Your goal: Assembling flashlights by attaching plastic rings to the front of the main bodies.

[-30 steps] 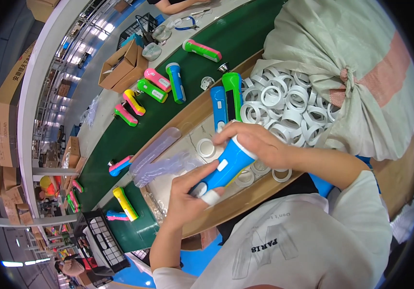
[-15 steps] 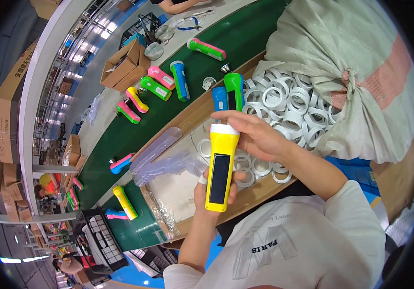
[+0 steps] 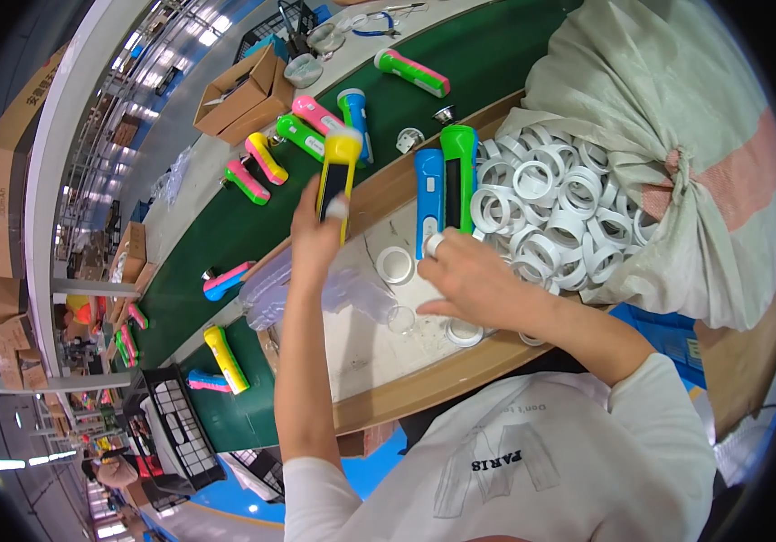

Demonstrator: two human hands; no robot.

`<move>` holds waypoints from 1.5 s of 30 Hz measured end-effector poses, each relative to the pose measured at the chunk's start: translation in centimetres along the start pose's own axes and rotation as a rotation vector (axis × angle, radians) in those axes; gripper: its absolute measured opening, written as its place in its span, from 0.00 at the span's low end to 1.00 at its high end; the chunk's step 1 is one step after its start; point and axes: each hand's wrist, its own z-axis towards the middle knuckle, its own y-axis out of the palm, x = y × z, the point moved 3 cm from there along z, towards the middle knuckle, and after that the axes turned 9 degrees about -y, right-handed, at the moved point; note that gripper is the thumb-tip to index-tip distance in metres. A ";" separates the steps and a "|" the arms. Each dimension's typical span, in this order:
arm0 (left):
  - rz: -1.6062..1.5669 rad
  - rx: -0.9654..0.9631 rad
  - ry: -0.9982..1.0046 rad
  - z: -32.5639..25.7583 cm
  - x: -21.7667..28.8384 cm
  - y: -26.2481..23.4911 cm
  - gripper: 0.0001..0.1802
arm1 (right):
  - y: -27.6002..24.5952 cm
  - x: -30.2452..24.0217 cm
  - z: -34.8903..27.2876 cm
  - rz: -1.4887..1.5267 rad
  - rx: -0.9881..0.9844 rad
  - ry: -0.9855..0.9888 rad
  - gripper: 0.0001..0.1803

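One yellow flashlight (image 3: 341, 163), which we find grasped in the left hand (image 3: 315, 239), in front of the green belt (image 3: 487, 54). One blue flashlight (image 3: 429, 194), the right hand (image 3: 474, 280) curled at its near end, beside a green flashlight (image 3: 461, 144); whether that hand grips, we cannot tell.

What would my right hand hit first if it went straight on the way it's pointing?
Probably the blue flashlight in the tray, right by your right hand; with depth unclear, I can't tell whether they already touch.
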 end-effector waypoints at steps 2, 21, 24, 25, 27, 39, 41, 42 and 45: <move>-0.008 0.017 0.054 3.9 1.6 0.8 0.27 | 2.0 -0.9 1.1 -0.052 -0.157 -0.054 0.25; -0.096 0.044 0.040 -1.9 -1.7 -1.5 0.09 | 1.1 2.4 3.7 0.117 -0.014 0.079 0.16; -0.334 -0.130 -0.127 -3.4 0.9 -1.1 0.07 | 0.3 3.2 3.0 0.127 0.078 0.094 0.23; -0.389 -0.253 -0.180 -3.8 1.4 -0.6 0.07 | 0.1 3.4 3.0 0.174 0.132 0.108 0.27; -0.290 -0.319 -0.102 -4.5 3.2 1.2 0.07 | -0.1 3.2 2.9 0.195 0.162 0.113 0.32; 0.677 0.221 -0.052 16.9 -0.9 6.6 0.24 | -1.6 6.2 2.0 0.411 0.345 0.260 0.37; 0.630 0.230 -0.435 19.3 -1.7 7.2 0.34 | -1.5 6.4 2.3 0.408 0.349 0.235 0.37; 0.628 0.237 -0.505 19.8 -1.6 7.8 0.37 | -1.7 6.4 2.4 0.407 0.353 0.219 0.36; 0.647 0.258 -0.580 20.9 -1.2 8.7 0.45 | -2.1 6.8 2.1 0.415 0.358 0.241 0.36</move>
